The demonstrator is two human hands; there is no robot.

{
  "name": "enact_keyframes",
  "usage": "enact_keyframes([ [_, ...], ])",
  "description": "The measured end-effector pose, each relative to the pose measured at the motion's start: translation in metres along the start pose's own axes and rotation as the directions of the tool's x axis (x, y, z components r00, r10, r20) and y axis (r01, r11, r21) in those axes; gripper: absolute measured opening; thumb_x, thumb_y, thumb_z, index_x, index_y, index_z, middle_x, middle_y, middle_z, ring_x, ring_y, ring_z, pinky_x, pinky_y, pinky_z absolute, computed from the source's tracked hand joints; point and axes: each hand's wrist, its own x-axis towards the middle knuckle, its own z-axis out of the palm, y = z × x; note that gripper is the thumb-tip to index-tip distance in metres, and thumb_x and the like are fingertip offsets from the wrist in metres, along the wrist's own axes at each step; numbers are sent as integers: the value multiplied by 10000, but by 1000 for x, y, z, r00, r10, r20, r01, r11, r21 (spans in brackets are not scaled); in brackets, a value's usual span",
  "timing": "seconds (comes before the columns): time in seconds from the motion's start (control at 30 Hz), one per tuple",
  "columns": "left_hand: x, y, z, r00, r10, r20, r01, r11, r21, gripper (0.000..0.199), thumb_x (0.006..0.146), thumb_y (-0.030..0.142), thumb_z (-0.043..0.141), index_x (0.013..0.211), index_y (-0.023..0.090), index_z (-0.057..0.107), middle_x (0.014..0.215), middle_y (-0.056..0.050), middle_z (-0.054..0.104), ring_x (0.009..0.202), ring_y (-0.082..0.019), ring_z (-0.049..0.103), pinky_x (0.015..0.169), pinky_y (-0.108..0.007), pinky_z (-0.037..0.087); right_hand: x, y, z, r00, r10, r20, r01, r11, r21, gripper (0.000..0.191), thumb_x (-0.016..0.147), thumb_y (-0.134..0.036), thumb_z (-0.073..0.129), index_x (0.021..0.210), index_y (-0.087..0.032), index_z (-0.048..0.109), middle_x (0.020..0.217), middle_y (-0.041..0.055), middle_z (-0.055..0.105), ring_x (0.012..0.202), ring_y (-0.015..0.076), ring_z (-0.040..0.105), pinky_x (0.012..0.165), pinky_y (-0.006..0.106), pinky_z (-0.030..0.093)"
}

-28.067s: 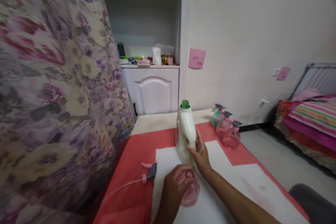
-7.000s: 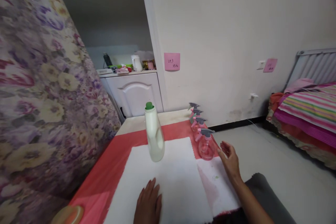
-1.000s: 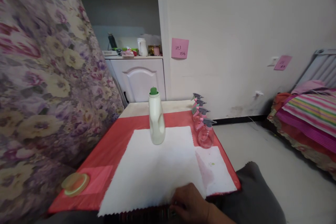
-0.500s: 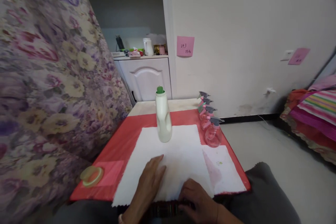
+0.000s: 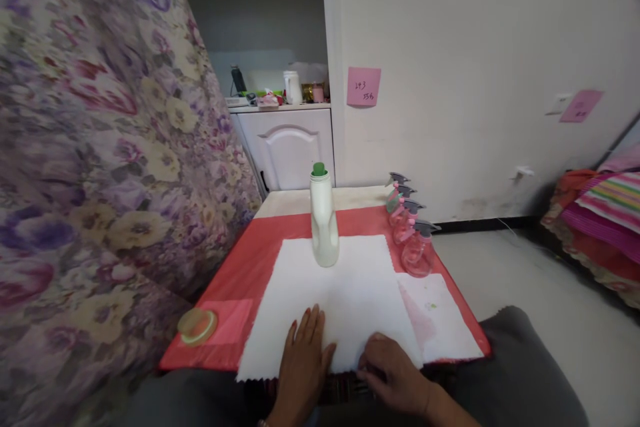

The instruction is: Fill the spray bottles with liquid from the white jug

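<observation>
My left hand (image 5: pixel 307 355) lies flat on the front part of a white cloth (image 5: pixel 350 293), fingers stretched out and thumb apart, holding nothing. At the cloth's front edge my right hand (image 5: pixel 393 371) is curled with its thumb below the fingers; whether it pinches anything is hidden. Upright on the far part of the cloth stands a pale green handled bottle (image 5: pixel 325 223). A green piece (image 5: pixel 319 169) shows in its uncapped-looking neck. Neither hand touches the bottle.
Several clear pump bottles (image 5: pixel 418 257) with grey heads line the table's right side. A smaller printed cloth (image 5: pixel 443 327) lies before them. A roll of tape (image 5: pixel 197 327) rests at left on the red tabletop (image 5: pixel 235 273). A floral curtain (image 5: pixel 120 167) hangs left.
The view has shifted, so everything sits a little further right. My left hand has flattened and straightened its fingers on the cloth. My right hand stays curled at the front edge.
</observation>
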Motion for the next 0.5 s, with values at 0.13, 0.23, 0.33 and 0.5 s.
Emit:
enact_keyframes([
  [0.13, -9, -6, 5, 999, -31, 10, 31, 999, -7, 519, 928, 418, 426, 1359, 135, 486, 1420, -120, 524, 1294, -276, 494, 1026, -465, 415, 2, -7, 0, 999, 36, -40, -37, 999, -11, 146, 904, -306, 517, 821, -208, 586, 670, 1, 578, 700, 163, 518, 679, 288, 397],
  [0.23, -20, -12, 6, 998, -57, -9, 57, 998, 7, 515, 922, 407, 436, 1369, 153, 476, 1436, -121, 505, 1306, -304, 476, 1029, -512, 391, 2, -9, 2, 996, 68, -58, -69, 997, -17, 148, 905, -304, 511, 829, -208, 594, 677, 4, 576, 714, 169, 525, 668, 286, 397],
  [0.33, -28, -17, 6, 998, -43, -35, 43, 999, -1, 539, 917, 406, 453, 1401, 169, 436, 1449, -116, 491, 1315, -305, 464, 1035, -512, 377, 1, -10, 5, 993, 95, -77, -97, 995, -28, 140, 899, -294, 514, 830, -210, 602, 686, 10, 589, 719, 175, 530, 667, 294, 394],
  [0.5, -29, -18, 5, 997, -55, -51, 53, 998, -42, 546, 910, 380, 468, 1411, 167, 420, 1452, -126, 486, 1313, -303, 465, 1036, -501, 376, 2, -11, 10, 982, 129, -138, -133, 991, -22, 127, 881, -292, 537, 819, -208, 609, 709, 16, 614, 711, 172, 538, 668, 291, 398],
])
